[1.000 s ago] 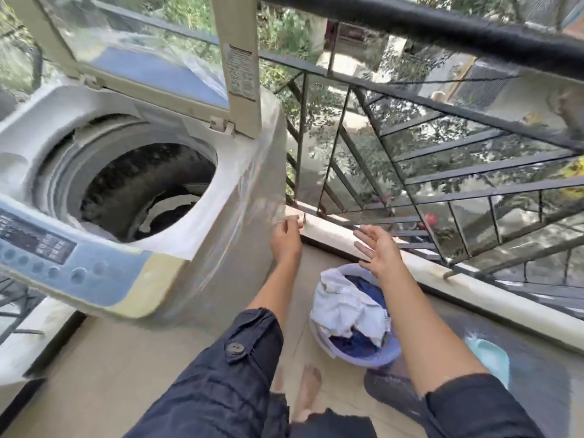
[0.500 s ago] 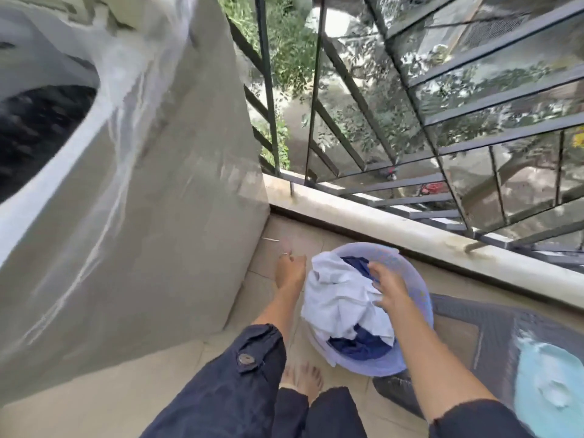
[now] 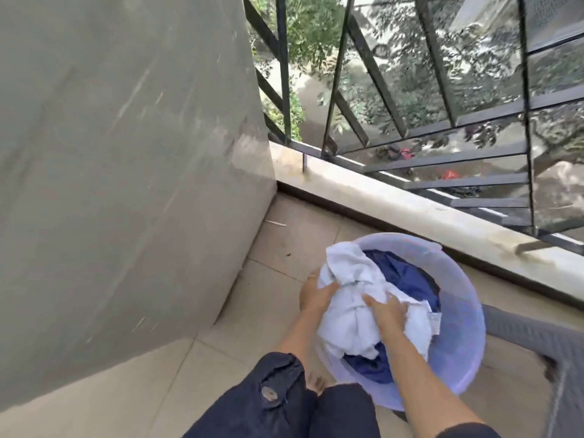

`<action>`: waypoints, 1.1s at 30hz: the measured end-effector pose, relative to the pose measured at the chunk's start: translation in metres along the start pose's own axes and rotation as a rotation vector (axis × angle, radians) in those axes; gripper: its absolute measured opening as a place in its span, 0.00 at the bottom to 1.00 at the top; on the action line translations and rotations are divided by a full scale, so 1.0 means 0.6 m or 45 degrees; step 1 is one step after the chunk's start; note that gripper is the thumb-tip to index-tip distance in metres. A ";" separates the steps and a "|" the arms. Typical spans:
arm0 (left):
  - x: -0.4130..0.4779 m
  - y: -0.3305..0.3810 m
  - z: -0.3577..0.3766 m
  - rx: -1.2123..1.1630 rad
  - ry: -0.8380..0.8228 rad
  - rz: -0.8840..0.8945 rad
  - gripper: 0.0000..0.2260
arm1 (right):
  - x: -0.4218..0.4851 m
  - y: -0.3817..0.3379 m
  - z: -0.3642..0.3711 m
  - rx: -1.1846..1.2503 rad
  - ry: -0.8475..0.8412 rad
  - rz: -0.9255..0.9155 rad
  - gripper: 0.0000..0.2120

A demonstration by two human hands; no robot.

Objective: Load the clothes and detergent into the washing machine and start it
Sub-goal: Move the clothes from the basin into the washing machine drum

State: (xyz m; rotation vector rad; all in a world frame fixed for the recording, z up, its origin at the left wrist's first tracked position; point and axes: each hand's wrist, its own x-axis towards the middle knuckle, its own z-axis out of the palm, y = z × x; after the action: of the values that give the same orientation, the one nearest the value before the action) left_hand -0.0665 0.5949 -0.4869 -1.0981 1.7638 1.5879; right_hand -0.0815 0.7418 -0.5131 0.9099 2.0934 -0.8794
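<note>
Hands work low in the basin (image 3: 461,324), both on the white cloth (image 3: 344,330). Left hand (image 3: 316,297) grips the cloth at the basin's near-left rim, thumb laid over a fold and the fingers hidden beneath it. Right hand (image 3: 385,312) lies on top of the heap with the thumb spread wide and the fingertips sunk into the folds; whether they close round the cloth I cannot tell. The white cloth is soft and crumpled, bunched over a dark blue garment (image 3: 401,273) of smoother, slightly shiny fabric. The basin is round, translucent lavender plastic, and stands on pale beige floor tiles (image 3: 284,248) with thin grout lines. Just left of it rises the flat grey side panel of the washing machine (image 3: 126,153), scuffed and streaked. Behind the basin runs a low, stained stone ledge (image 3: 395,200) carrying a black metal railing (image 3: 442,128) of slanted bars, with trees and ground below. A grey woven mat (image 3: 537,343) lies at the right, partly under the basin. Dark sleeves (image 3: 268,403) cover both arms above the forearm
</note>
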 end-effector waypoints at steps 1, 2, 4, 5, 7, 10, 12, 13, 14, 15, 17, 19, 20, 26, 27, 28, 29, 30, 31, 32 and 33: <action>-0.005 -0.001 0.000 0.062 0.081 0.042 0.18 | -0.006 0.001 0.001 0.028 0.064 -0.049 0.31; -0.007 -0.005 0.001 0.092 0.126 0.074 0.14 | -0.013 0.002 0.002 0.062 0.108 -0.101 0.28; -0.024 -0.005 0.000 0.089 0.132 0.097 0.06 | -0.046 -0.002 -0.005 0.144 0.139 -0.171 0.23; -0.040 0.004 -0.002 0.062 0.116 0.093 0.03 | -0.065 -0.005 -0.012 0.214 0.138 -0.196 0.21; -0.069 0.028 -0.006 -0.062 0.094 0.069 0.05 | -0.105 -0.015 -0.031 0.419 0.120 -0.171 0.23; -0.125 0.085 -0.022 -0.244 0.095 0.057 0.07 | -0.172 -0.038 -0.070 0.721 0.071 -0.159 0.17; -0.159 0.121 -0.030 -0.329 0.087 0.053 0.11 | -0.216 -0.059 -0.098 0.873 0.026 -0.197 0.11; -0.181 0.139 -0.036 -0.334 0.096 0.067 0.16 | -0.243 -0.073 -0.116 0.941 0.007 -0.233 0.10; -0.205 0.158 -0.044 -0.312 0.123 0.087 0.19 | -0.267 -0.088 -0.133 0.981 -0.005 -0.277 0.10; -0.232 0.179 -0.055 -0.279 0.163 0.124 0.19 | -0.290 -0.102 -0.151 0.997 -0.016 -0.315 0.09; -0.283 0.218 -0.073 -0.195 0.267 0.233 0.16 | -0.333 -0.134 -0.183 1.027 -0.051 -0.355 0.06; -0.334 0.255 -0.092 -0.192 0.357 0.335 0.16 | -0.376 -0.166 -0.216 1.089 -0.110 -0.383 0.09; -0.363 0.275 -0.103 -0.222 0.389 0.386 0.15 | -0.400 -0.183 -0.231 1.114 -0.140 -0.406 0.10; -0.489 0.374 -0.162 -0.383 0.448 0.485 0.16 | -0.520 -0.270 -0.287 1.185 -0.246 -0.481 0.11; -0.502 0.385 -0.172 -0.402 0.460 0.493 0.17 | -0.534 -0.281 -0.290 1.184 -0.271 -0.476 0.10; -0.517 0.396 -0.185 -0.424 0.481 0.515 0.17 | -0.556 -0.294 -0.294 1.176 -0.294 -0.488 0.10; -0.531 0.406 -0.198 -0.441 0.507 0.534 0.16 | -0.572 -0.307 -0.296 1.177 -0.313 -0.513 0.10; -0.543 0.416 -0.211 -0.455 0.543 0.557 0.15 | -0.587 -0.319 -0.298 1.175 -0.325 -0.528 0.12; -0.554 0.427 -0.224 -0.470 0.581 0.569 0.15 | -0.600 -0.332 -0.298 1.169 -0.344 -0.543 0.15; -0.564 0.436 -0.237 -0.484 0.603 0.569 0.15 | -0.611 -0.344 -0.299 1.161 -0.359 -0.545 0.18; -0.575 0.445 -0.253 -0.499 0.622 0.568 0.14 | -0.629 -0.358 -0.298 1.158 -0.383 -0.562 0.17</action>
State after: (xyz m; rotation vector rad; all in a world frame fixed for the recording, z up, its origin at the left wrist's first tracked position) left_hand -0.0834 0.5195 -0.0314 -1.4422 2.1848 2.1379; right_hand -0.1099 0.6433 -0.0547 0.6532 1.6142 -2.1484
